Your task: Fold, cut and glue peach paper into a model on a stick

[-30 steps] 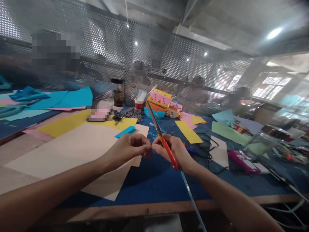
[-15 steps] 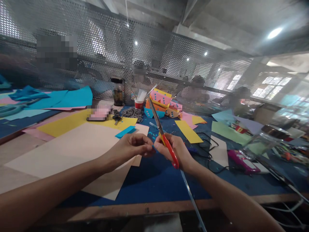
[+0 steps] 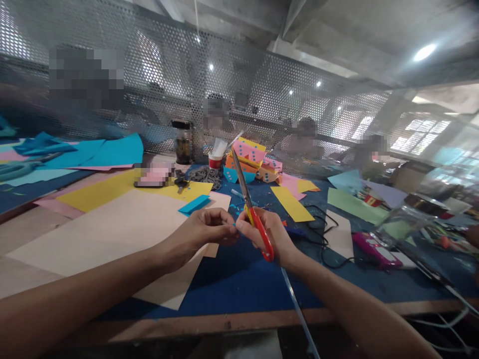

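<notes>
Scissors with red and yellow handles [image 3: 266,245] rest in my right hand [image 3: 281,238], blades pointing up and away. My left hand [image 3: 205,227] is closed in a pinch, its fingertips meeting the right thumb and fingers. Between them shows a tiny bit of blue paper [image 3: 234,225], mostly hidden. A folded blue paper strip [image 3: 194,204] lies just beyond my left hand, on a large cream sheet [image 3: 112,229]. Behind the blades stand folded pink, orange and yellow paper pieces with blue dots [image 3: 249,152].
A lidded jar [image 3: 182,142], a red-and-white cup [image 3: 215,160] and grey cord [image 3: 205,175] stand before a perforated metal screen [image 3: 239,75]. To the right are a yellow strip [image 3: 294,203], black cable, a magenta device [image 3: 377,250] and a clear jar [image 3: 406,222]. People sit beyond the screen.
My right hand and the scissors have shifted slightly left, closer to my left hand. The fingertips of both hands now touch around the bit of blue paper.
</notes>
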Available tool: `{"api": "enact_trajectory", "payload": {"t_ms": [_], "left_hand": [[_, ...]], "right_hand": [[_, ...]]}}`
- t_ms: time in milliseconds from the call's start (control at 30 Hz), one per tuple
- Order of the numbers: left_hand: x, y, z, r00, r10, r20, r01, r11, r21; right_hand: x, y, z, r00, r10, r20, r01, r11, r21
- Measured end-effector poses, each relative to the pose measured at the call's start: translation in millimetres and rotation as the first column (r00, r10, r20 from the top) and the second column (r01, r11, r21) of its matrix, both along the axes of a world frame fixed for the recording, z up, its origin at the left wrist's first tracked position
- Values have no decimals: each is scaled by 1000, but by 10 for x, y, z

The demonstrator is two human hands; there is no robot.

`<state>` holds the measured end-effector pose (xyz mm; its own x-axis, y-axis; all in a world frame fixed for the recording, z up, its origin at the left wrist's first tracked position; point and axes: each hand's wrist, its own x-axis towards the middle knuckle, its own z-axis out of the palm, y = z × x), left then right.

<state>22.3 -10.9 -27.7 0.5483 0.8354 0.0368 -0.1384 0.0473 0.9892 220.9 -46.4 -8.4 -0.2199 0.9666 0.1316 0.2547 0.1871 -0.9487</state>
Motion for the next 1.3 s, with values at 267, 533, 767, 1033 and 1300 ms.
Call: {"api": "enact_trajectory", "payload": {"t_ms": [267,533,767,1033,1300], "left_hand": [[-7,5,23,974,110,-198,-78,984,161],[-22,25,-79,945,154,-289,-74,960,272],[-16,25,-126,945,139,-298,-56,961,270],[12,40,-53,977,88,-193,-46,977,210],[28,-8,-10,995,64,-77,-56,993,104]], "right_hand": [[44,69,-127,998,42,38,-46,994,94],[41,19,-82,990,9,140,-26,993,116],[46,47,-164,991,22,131,-33,996,83],[-8,47,-81,999,-10,45,9,999,39],[-44,-38,89,999,38,-25,-39,999,-32]]}}
